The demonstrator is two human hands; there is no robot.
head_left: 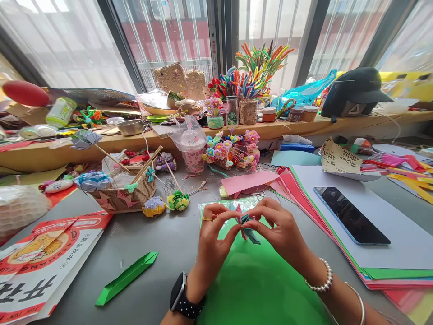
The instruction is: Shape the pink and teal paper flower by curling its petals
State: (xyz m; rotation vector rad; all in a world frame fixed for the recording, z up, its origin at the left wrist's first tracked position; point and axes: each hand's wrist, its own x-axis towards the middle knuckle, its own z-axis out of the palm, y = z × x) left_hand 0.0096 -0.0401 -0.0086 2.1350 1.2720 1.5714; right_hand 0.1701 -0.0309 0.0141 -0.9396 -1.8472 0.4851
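we have a gray table (152,289), green mat (264,280) on it. our left hand (214,234) and right hand (282,225) are over the mat. green folded strip (126,279) lies left of it, apart. smallest: pink-and-teal folded paper (245,219), pinched between both hands' thumbs and forefingers.

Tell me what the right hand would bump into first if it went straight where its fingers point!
First the folded pink and blue-green paper, since the right hand is touching it. Just past that would probably be the left hand, though depth is hard to judge here.
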